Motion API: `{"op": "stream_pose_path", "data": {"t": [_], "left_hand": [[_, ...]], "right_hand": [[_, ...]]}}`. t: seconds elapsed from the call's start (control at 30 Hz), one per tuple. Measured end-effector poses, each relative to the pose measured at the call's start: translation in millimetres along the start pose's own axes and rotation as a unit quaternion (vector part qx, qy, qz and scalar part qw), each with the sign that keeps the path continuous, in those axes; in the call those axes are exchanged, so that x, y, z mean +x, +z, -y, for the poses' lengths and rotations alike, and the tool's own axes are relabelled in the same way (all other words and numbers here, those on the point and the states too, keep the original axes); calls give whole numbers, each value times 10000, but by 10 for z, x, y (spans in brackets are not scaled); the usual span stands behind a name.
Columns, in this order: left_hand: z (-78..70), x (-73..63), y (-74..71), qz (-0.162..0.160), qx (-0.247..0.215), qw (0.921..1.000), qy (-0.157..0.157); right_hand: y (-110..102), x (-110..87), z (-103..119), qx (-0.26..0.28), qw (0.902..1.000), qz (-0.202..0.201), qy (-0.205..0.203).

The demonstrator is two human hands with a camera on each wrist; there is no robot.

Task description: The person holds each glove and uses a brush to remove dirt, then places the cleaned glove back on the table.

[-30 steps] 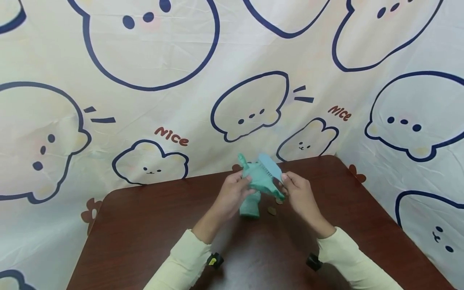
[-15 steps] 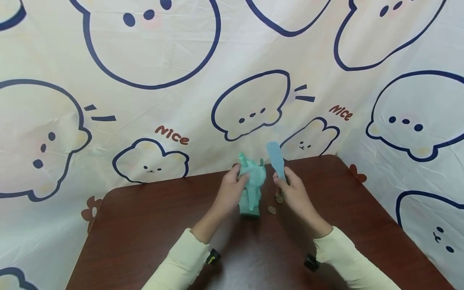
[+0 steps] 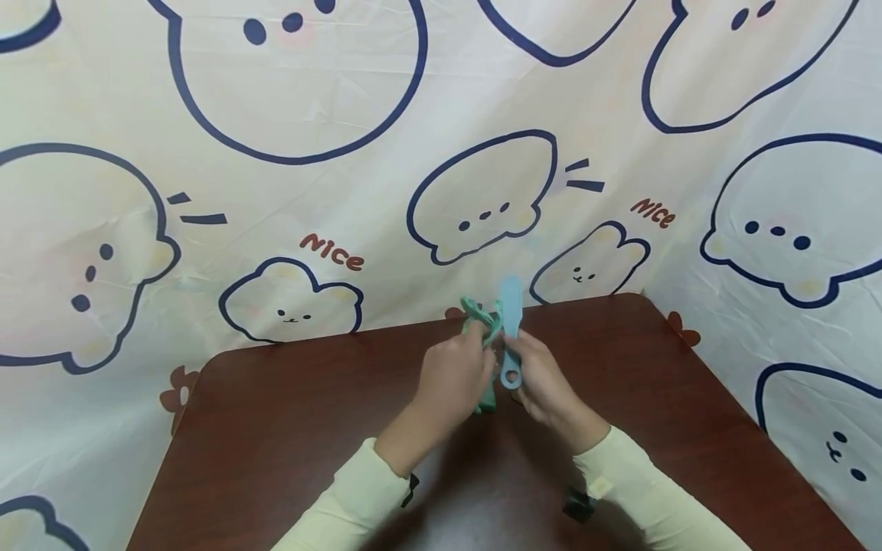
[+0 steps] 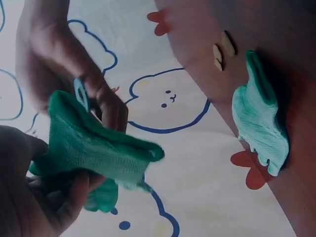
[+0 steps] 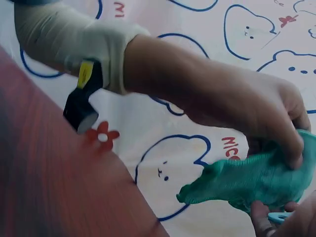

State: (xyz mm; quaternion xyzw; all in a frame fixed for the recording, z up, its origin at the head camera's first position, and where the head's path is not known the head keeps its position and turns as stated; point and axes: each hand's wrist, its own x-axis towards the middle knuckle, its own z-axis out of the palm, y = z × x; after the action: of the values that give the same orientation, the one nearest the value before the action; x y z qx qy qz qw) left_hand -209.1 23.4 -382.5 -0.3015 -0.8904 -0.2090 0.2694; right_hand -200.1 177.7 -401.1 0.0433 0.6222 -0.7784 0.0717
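Observation:
My left hand (image 3: pixel 455 375) grips a green knit glove (image 4: pixel 103 150), its dark cuff facing up in the left wrist view. The glove hangs in folds, largely covered by that hand in the head view. A light blue brush (image 3: pixel 511 302) is pinched in my right hand (image 3: pixel 547 383), upright, with its ringed handle end down. Bristles do not show from here. The right fingers are close against the held glove; whether they touch it I cannot tell. Beneath the hands a second green glove (image 4: pixel 261 121) lies on the table, mostly hidden in the head view.
Several small, flat, brownish leaf-like pieces (image 4: pixel 227 43) lie on the dark wooden table (image 3: pixel 303 428) near the second glove. A pale cloth (image 3: pixel 331 191) printed with cartoon outlines hangs right behind the table's far edge and along the sides.
The brush first lay against the glove, then was lifted apart, and is now beside it again with its handle end lower. The left hand has turned over, turning the glove with it.

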Motion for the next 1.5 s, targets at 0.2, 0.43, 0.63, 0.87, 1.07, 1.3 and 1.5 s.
{"op": "stream_pose_path", "data": {"t": [0.2,0.43,0.63,0.87,1.07,1.3,1.5], "left_hand": [[12,-61,124,-362,864,9937,616],[48,-112,169,33,600,9959,674],[66,-114,124,-27,109,9977,664],[106,-188,67,-587,-1509,9821,-961],[163,-205,16,545,-3936,8274,-3970],[186,-229,1,1347,-5670,6854,-4366],[188,-204,30,1627,-6218,6347,-4291]], "right_hand": [[-28,-3,-30,760,9960,436,174],[-70,-10,-25,1452,9844,795,591],[-106,-5,1,1550,9816,990,513],[-135,-13,8,1587,9807,976,591],[-171,-12,3,1595,9824,752,615],[-188,-22,6,1134,9907,580,472],[-207,-16,10,825,9955,336,325]]}}
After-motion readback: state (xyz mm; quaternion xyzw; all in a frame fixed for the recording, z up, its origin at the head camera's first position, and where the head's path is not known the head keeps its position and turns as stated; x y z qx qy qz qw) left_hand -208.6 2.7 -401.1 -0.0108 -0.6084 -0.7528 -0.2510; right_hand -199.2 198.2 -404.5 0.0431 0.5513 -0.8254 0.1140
